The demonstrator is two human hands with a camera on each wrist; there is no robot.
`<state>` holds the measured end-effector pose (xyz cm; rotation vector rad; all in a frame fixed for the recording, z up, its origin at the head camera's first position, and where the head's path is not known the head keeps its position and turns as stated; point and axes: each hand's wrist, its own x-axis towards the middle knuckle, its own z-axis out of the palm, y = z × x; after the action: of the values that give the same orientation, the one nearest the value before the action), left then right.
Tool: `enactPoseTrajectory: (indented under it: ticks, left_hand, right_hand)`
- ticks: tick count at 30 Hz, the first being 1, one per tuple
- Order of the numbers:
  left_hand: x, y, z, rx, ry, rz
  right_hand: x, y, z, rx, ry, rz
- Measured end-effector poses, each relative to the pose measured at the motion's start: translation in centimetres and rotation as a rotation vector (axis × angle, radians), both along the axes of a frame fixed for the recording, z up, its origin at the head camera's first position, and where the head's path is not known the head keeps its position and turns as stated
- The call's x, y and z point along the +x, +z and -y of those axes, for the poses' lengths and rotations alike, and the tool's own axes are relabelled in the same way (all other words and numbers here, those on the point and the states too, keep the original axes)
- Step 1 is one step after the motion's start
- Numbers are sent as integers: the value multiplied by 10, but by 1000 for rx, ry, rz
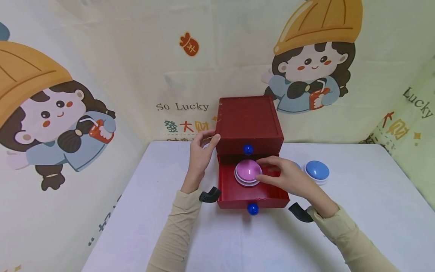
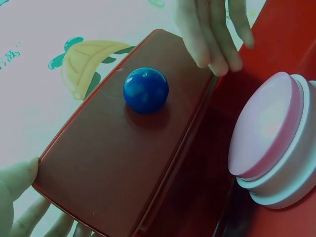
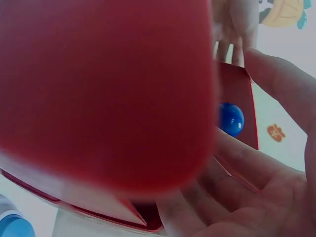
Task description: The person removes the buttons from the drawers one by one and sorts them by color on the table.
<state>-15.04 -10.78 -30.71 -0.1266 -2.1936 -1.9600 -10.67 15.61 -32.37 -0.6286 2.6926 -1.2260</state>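
Observation:
A small red two-drawer box (image 1: 249, 117) stands on the table with its lower drawer (image 1: 231, 194) pulled out. Inside that drawer sits a pink domed push button (image 1: 248, 170) on a white base. My left hand (image 1: 202, 153) rests against the box's left side, thumb at the front corner. Over the drawer, my right hand (image 1: 289, 177) is beside the pink button with thumb and fingers spread. In the left wrist view, the right fingers (image 2: 217, 39) are apart from the pink button (image 2: 266, 128). The drawer front (image 3: 103, 94) hides the button in the right wrist view.
A blue domed button (image 1: 317, 170) on a white base lies right of the box. Another blue piece (image 1: 297, 165) is mostly hidden behind the right hand. Blue ball knobs stick out from the upper drawer (image 1: 248, 149) and lower drawer (image 1: 253, 209). A printed cloth hangs behind.

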Motion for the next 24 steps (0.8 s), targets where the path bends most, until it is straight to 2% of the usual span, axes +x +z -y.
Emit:
enactPoseTrajectory:
  ticks: [10,16,23,24]
  left_hand:
    - [0,0,1,9,-4,5]
    - [0,0,1,11,-8,8]
    - [-19,-28,6,19,11,-41]
    - [-19,-28,5,17,13,-43]
  right_hand:
    - [-10,-5,5,10,32,63]
    - [-13,-7,6,13,65,52]
    - [-14,-10,9,38,83,32]
    - [-14,-10,9,44,84,29]
